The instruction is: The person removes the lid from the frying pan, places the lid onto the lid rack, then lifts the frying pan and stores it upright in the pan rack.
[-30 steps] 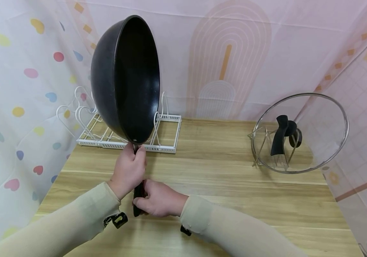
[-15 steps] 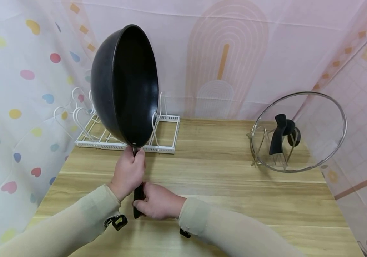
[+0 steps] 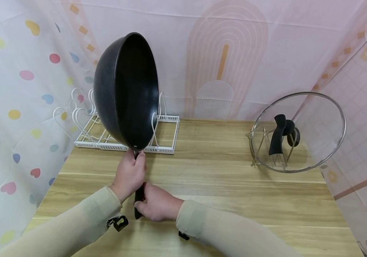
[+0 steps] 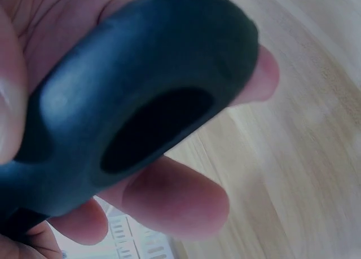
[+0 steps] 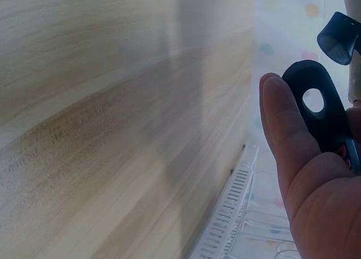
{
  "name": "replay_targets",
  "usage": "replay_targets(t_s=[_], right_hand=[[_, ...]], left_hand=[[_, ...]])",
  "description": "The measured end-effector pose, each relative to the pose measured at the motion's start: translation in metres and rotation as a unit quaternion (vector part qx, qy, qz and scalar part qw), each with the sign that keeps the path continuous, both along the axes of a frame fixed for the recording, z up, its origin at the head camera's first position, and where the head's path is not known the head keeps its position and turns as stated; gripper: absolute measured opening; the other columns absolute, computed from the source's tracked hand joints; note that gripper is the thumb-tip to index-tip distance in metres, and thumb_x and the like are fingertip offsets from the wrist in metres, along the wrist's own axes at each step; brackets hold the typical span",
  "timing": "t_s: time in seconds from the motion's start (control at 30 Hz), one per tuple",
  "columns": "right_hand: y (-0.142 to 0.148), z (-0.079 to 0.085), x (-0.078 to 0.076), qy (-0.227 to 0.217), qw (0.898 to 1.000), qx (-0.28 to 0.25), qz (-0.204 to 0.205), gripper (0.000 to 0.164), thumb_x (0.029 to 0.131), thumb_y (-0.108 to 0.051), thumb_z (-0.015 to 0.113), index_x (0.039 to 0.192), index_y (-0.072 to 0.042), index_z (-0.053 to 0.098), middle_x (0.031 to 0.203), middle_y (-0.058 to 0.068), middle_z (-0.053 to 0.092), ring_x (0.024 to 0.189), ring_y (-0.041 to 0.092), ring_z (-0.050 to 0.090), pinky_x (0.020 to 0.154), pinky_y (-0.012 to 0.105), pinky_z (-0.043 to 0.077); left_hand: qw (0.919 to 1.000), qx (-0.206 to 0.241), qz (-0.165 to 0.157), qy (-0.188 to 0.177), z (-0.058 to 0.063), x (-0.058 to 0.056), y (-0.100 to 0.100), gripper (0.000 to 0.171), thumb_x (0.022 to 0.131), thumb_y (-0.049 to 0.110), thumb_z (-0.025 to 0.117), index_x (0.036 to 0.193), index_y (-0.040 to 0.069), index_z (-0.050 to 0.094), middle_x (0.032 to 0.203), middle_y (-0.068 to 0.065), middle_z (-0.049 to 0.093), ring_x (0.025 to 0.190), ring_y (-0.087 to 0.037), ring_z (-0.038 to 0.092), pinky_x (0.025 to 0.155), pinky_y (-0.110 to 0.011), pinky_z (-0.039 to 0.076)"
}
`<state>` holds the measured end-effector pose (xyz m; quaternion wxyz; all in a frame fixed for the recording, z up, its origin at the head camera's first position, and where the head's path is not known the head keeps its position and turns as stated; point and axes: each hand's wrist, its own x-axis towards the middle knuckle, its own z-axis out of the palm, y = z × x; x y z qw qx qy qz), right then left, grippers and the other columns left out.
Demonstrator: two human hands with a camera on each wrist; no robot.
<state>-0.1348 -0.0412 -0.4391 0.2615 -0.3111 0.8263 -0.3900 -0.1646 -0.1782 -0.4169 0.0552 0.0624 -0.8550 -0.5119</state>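
A deep black wok (image 3: 106, 85) is held on its side in the head view, its hollow turned to the right and its handle pointing toward me. My left hand (image 3: 129, 175) grips the handle close to the bowl. Nearer the handle's end, my right hand (image 3: 158, 202) holds it between thumb and fingers. The wok stands in front of and above a white wire rack (image 3: 170, 150), hiding the rack's middle; contact between them cannot be told. In the left wrist view the black handle end (image 4: 141, 61) with its hanging hole fills much of the picture.
A glass lid (image 3: 318, 142) with a steel rim and black knob leans in a small gold wire stand (image 3: 258, 146) at the right. Both rest on the wooden table (image 3: 209, 178). Patterned curtains (image 3: 228, 64) hang behind and at the sides.
The wok has sunk lower toward the white rack, with both hands still gripping its handle. The lid and its stand have stayed in place.
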Motion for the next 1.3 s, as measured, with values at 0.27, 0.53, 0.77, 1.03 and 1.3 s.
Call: replay_targets(t_s=[0.27, 0.53, 0.77, 1.03, 1.3], right_hand=[[-0.004, -0.007, 0.001, -0.005, 1.000, 0.015, -0.021, 0.045, 0.099, -0.015, 0.063, 0.136, 0.002, 0.045, 0.108, 0.007, 0.064, 0.089, 0.007, 0.057, 0.085, 0.017, 0.049], [-0.005, -0.008, 0.002, -0.010, 0.999, 0.028, -0.035, 0.045, 0.099, -0.017, 0.065, 0.137, -0.001, 0.046, 0.110, 0.008, 0.066, 0.094, 0.007, 0.060, 0.089, 0.018, 0.050], [-0.005, -0.011, 0.001, -0.005, 0.998, 0.034, -0.048, 0.045, 0.099, -0.019, 0.068, 0.138, -0.006, 0.049, 0.117, 0.007, 0.068, 0.105, 0.007, 0.062, 0.095, 0.021, 0.051], [-0.006, -0.016, 0.002, -0.004, 0.997, 0.042, -0.057, 0.050, 0.097, -0.020, 0.070, 0.142, -0.009, 0.049, 0.124, 0.007, 0.069, 0.109, 0.006, 0.062, 0.098, 0.021, 0.051], [-0.006, -0.021, 0.000, -0.012, 0.997, 0.045, -0.062, 0.046, 0.098, -0.019, 0.070, 0.138, -0.009, 0.051, 0.122, 0.007, 0.069, 0.110, 0.006, 0.062, 0.098, 0.022, 0.051]], left_hand=[[0.9999, 0.011, -0.001, 0.005, -0.006, -0.002, 0.000, 0.023, 0.110, 0.018, 0.039, 0.092, 0.008, 0.048, 0.069, -0.002, 0.051, 0.056, -0.018, 0.049, 0.057, -0.033, 0.041], [1.0000, 0.008, 0.002, 0.004, -0.014, -0.003, -0.001, 0.025, 0.110, 0.018, 0.039, 0.089, 0.008, 0.048, 0.067, -0.001, 0.050, 0.055, -0.018, 0.047, 0.058, -0.033, 0.040], [1.0000, 0.000, 0.001, 0.007, -0.021, -0.004, -0.002, 0.024, 0.110, 0.018, 0.039, 0.090, 0.008, 0.047, 0.067, -0.002, 0.049, 0.054, -0.019, 0.045, 0.056, -0.034, 0.040], [0.9999, -0.010, 0.005, 0.002, -0.028, -0.005, -0.002, 0.023, 0.109, 0.016, 0.039, 0.089, 0.007, 0.048, 0.068, -0.003, 0.049, 0.057, -0.021, 0.046, 0.058, -0.035, 0.040], [0.9995, -0.026, 0.016, 0.009, -0.034, -0.006, -0.001, 0.023, 0.108, 0.016, 0.040, 0.088, 0.008, 0.046, 0.071, -0.004, 0.044, 0.060, -0.023, 0.043, 0.060, -0.036, 0.038]])
